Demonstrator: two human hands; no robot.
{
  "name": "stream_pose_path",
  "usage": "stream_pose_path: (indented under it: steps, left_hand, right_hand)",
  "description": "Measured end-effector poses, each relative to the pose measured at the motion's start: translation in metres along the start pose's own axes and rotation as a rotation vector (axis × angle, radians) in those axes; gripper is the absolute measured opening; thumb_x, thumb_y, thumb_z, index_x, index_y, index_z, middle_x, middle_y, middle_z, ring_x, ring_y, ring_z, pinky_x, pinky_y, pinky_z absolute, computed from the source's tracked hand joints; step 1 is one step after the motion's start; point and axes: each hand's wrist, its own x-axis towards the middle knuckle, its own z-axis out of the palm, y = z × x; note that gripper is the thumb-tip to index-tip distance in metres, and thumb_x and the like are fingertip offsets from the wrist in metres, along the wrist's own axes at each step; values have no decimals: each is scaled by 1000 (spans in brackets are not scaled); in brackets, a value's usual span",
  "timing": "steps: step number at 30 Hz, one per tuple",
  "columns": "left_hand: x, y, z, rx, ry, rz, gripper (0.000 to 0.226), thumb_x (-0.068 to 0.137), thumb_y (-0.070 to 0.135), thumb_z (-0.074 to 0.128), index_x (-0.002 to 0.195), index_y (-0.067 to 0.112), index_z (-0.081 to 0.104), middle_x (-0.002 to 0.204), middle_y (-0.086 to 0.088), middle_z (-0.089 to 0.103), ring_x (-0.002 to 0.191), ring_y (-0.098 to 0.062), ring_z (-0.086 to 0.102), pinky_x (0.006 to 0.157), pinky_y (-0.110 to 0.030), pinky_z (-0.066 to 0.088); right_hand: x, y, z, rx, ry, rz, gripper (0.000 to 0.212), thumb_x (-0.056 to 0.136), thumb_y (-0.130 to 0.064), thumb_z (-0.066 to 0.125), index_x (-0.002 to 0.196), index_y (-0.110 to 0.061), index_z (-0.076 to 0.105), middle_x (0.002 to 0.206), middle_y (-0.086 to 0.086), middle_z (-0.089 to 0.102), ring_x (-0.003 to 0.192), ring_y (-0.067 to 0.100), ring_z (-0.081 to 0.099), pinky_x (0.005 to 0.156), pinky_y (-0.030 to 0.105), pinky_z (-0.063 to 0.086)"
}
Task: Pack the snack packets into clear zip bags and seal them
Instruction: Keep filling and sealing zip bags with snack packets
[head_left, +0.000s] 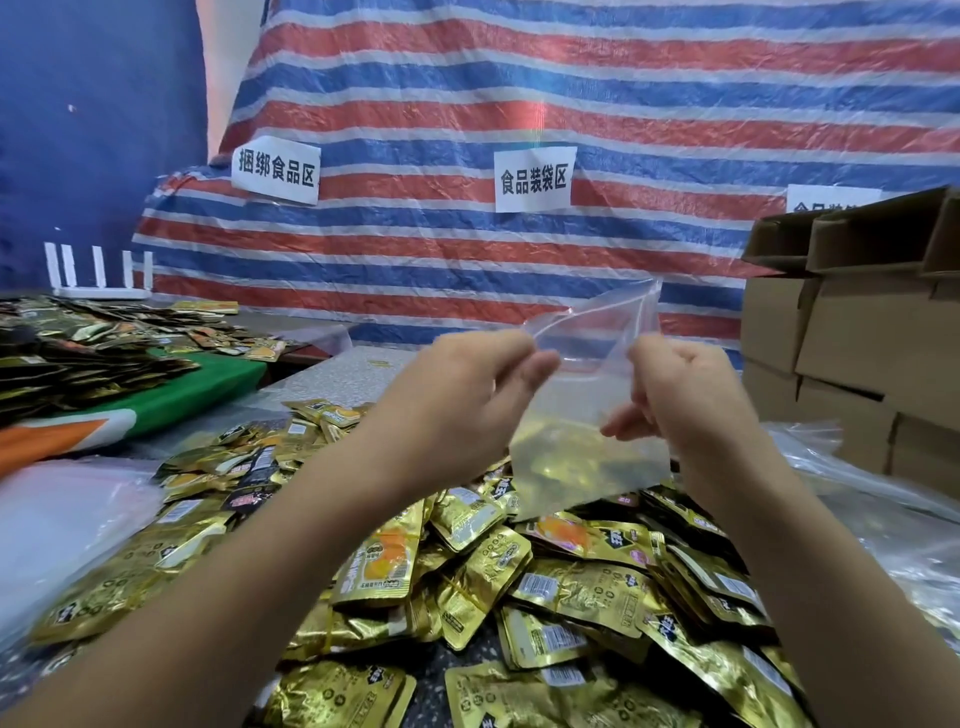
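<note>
A striped red, white and blue tarp (519, 104) hangs behind the bench (332, 371), with paper signs (532, 179) taped to it and brown cardboard boxes (852, 332) stacked at the right. From the head view, a heap of gold snack packets (519, 587) covers the bench in front of the person, and a second heap lies further off at the left on a green cloth (208, 387).

Above the near heap, both hands hold up a clear zip bag (582, 410). The left hand (467, 395) pinches one side of the bag's mouth between curled fingers and thumb; the right hand (680, 395) pinches the other side the same way. The bag looks empty, and the mouth seems to be parting.

The bag looks thin, light and limp, likely slippery, so the stiffer zip strip at the top is the place to grip. The packets look small, light and slick, and would probably slide about in a handful.
</note>
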Motion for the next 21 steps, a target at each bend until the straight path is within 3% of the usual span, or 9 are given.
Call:
stream_pose_path:
  steps: [3, 6, 11, 16, 19, 21]
  left_hand:
    - [4, 0, -10, -163, 124, 5, 58, 95, 48, 37, 65, 0, 49, 53, 0, 43, 46, -6, 35, 45, -21, 27]
    - [7, -1, -20, -476, 189, -100, 59, 91, 51, 37, 55, 5, 36, 49, -1, 35, 43, -10, 30, 42, -23, 23]
    - [10, -6, -30, -771, 106, -352, 51, 83, 56, 44, 53, 15, 41, 47, 2, 32, 43, -10, 27, 44, -20, 24]
    - [10, -13, -37, -956, -35, -545, 51, 82, 57, 51, 46, 22, 45, 50, 3, 33, 48, -11, 29, 49, -23, 28]
    - [9, -17, -41, -966, -68, -596, 51, 81, 59, 54, 47, 22, 45, 53, -1, 31, 47, -14, 29, 52, -27, 24]
    - [9, -19, -41, -941, -113, -612, 51, 79, 61, 54, 46, 23, 44, 53, -1, 30, 48, -15, 27, 51, -27, 23]
  right_hand:
    - [1, -5, -4, 141, 39, 10, 48, 100, -24, 37, 55, -11, 47, 36, -3, 43, 42, 18, 57, 58, 34, 47]
    - [4, 0, -10, 75, 136, -31, 47, 99, -25, 40, 54, -11, 46, 41, -2, 45, 42, 13, 52, 59, 37, 42]
    - [11, 23, -8, -84, 184, -18, 39, 94, -17, 44, 55, -13, 45, 50, 5, 46, 37, 6, 48, 53, 30, 33]
    - [18, 37, 3, -211, -92, 181, 34, 95, -13, 51, 62, -12, 58, 56, 5, 60, 58, 21, 58, 60, 32, 45]
    - [8, 43, 12, -434, -291, 125, 38, 99, -23, 50, 63, -19, 60, 48, -5, 56, 40, -3, 51, 46, 16, 42]
    - [0, 47, 21, -625, -450, 75, 30, 102, -34, 46, 76, -27, 60, 66, -6, 62, 50, -10, 54, 49, 7, 42]
